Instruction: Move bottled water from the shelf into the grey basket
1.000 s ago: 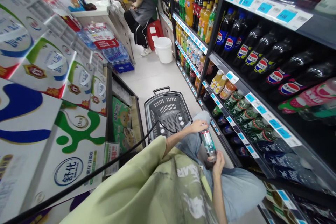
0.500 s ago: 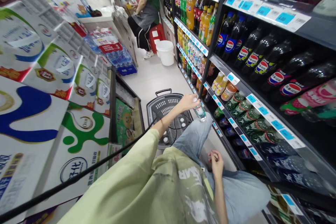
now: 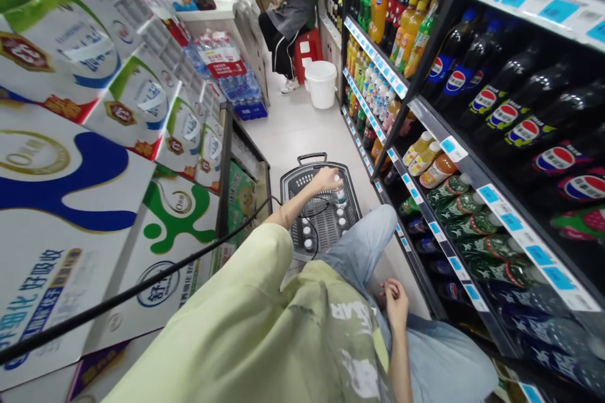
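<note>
Left hand [image 3: 327,179]: fingers closed round the upper part of a clear bottle [image 3: 339,195], exact finger placement too small to read. Bottle stands roughly upright within the basket [image 3: 324,227], at its right far part; whether its base touches the floor of the basket cannot be told.

Right hand [image 3: 396,303]: fingers loosely curled above the lap, well apart from the basket; nothing seen in them, palm hidden.

In the basket: two rows of white caps, a left row [image 3: 309,244] and a right row [image 3: 342,223], bare slotted floor between. Bottle is just beyond the right row, in line with it. A thin black cable [image 3: 28,344] runs to the near side and loops over the basket.

Handling notes (judgement): a top grip suits this spot, since it keeps knuckles above the neighbouring caps. Best kept vertical; a tilt could knock the right row. Fingers should loosen only once the base feels firm on the slots. Wrist is best kept clear of the cable loop, which could snag. Knee [image 3: 384,219] is close beside the rim; a nudge could shift the basket.
</note>
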Demonstrator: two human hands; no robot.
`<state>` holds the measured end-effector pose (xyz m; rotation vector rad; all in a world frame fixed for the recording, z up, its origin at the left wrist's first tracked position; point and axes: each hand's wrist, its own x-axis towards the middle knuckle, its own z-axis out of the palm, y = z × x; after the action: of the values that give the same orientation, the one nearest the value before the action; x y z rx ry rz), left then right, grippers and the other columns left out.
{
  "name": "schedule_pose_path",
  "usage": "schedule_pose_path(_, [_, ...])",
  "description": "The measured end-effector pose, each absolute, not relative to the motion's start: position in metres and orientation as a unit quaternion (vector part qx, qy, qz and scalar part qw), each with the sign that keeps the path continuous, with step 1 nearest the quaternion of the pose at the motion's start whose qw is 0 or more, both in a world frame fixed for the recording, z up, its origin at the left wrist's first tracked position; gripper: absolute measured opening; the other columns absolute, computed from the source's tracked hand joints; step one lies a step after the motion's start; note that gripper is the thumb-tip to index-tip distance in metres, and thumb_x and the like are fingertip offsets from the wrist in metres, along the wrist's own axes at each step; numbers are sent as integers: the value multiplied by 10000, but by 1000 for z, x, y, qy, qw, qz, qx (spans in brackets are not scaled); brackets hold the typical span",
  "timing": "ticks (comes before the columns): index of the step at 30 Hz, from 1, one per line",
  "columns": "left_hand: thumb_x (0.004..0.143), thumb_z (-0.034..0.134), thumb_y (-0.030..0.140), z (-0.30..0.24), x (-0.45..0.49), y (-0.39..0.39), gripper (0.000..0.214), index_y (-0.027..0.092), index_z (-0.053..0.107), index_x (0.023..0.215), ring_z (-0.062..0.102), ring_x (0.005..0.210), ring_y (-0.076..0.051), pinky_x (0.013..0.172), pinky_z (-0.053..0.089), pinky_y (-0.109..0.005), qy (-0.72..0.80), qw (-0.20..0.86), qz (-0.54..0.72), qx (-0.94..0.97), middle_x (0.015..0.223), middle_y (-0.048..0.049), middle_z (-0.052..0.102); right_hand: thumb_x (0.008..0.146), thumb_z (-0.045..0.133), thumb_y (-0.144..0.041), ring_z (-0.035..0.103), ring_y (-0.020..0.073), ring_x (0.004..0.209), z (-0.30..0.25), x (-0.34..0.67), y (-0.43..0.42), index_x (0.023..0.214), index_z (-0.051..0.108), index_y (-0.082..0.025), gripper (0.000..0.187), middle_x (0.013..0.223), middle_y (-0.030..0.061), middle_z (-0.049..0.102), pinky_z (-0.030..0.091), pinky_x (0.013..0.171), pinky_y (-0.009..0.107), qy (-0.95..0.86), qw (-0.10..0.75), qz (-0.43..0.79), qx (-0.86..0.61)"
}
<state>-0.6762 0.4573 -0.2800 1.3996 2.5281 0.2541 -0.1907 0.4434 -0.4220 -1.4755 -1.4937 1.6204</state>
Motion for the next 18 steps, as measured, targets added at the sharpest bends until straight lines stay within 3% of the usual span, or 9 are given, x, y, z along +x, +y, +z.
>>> schedule_pose_path(5, [955, 628, 364, -344, -651, 446, 360, 110, 794, 1148, 754, 1028, -308, 888, 533, -344, 857, 188, 56, 476, 1040, -189, 802, 665, 824, -694, 703, 223, 605, -422, -184, 442, 968, 683, -199, 598, 811, 93, 813, 556, 604, 341, -534, 251, 582, -560])
schedule_pose_path(13, [846, 793, 365, -415, -622, 406, 411, 128, 771, 1181, 740, 1124, -351, 937, 550, -365, 840, 291, 13, 459, 1173, -209, 774, 681, 830, -644, 684, 208, 568, -417, -181, 440, 971, 667, -207, 550, 802, 81, 808, 500, 489, 294, -504, 248, 584, -586])
schedule_pose_path(18, [832, 826, 362, -453, -594, 385, 418, 154, 756, 1187, 731, 1112, -326, 926, 530, -346, 829, 352, -5, 435, 1130, -176, 781, 698, 817, -658, 693, 215, 588, -417, -182, 442, 967, 665, -205, 549, 803, 85, 806, 534, 527, 309, -526, 211, 581, -584])
